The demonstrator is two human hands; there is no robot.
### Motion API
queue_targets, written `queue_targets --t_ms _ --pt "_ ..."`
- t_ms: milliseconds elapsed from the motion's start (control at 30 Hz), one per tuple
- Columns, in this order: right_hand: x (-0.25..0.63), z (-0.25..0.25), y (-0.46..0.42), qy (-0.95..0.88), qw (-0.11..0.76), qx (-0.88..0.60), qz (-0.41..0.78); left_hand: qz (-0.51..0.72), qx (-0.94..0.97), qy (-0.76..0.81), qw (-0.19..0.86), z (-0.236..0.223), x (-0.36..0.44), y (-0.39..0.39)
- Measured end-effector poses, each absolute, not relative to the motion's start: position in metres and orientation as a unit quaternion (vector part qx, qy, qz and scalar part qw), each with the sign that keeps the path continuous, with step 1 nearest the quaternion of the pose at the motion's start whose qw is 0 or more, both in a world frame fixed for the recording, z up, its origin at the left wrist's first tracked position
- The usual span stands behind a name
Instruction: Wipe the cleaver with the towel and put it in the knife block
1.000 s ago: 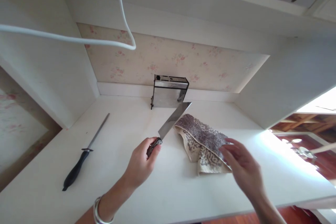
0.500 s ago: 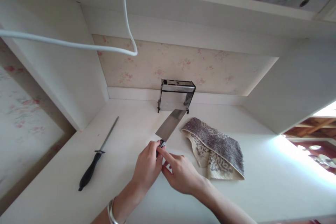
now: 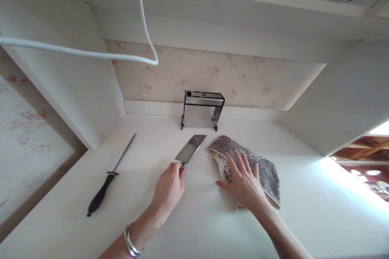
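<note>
My left hand (image 3: 169,186) is closed around the handle of a kitchen knife (image 3: 191,149), a broad cleaver-like blade pointing up and to the right. Most of the handle is hidden by the fingers. My right hand (image 3: 244,182), fingers spread, is over a folded towel (image 3: 263,168) patterned in grey-brown and cream; whether it touches the cloth I cannot tell. To the left of my left hand lies a honing steel (image 3: 121,158) with a black handle, its rod angled away from me.
A metal knife block (image 3: 200,115) with slots on top stands against the back wall. A white cable (image 3: 79,53) hangs across the upper left. Overhead is a white shelf (image 3: 273,2) holding bags, and white panels flank the white counter (image 3: 146,137).
My right hand has left the knife handle, moved right to the towel and spread its fingers. The knife, still in my left hand, has come slightly lower and to the left.
</note>
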State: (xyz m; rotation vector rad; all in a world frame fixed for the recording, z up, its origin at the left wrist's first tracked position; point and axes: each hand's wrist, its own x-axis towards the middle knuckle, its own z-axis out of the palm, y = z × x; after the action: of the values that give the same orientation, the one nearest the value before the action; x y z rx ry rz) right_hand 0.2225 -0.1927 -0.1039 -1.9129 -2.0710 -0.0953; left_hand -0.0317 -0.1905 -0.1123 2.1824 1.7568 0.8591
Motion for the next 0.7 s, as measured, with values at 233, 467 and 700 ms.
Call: queue_targets --t_ms 233,467,700 --pt "0.275 -0.114 -0.182 -0.676 0.056 -0.733 -0.059 0.262 0.752 0.599 0.083 -0.112 -0.018 -0.187" --pt "0.297 -0.078 -0.165 -0.675 -0.028 -0.735 -0.06 0.217 0.751 0.613 0.117 -0.102 0.005 -0.19" --pt "0.331 -0.059 -0.173 -0.62 0.217 -0.743 0.126 0.186 0.726 0.63 0.205 -0.101 0.02 -0.182"
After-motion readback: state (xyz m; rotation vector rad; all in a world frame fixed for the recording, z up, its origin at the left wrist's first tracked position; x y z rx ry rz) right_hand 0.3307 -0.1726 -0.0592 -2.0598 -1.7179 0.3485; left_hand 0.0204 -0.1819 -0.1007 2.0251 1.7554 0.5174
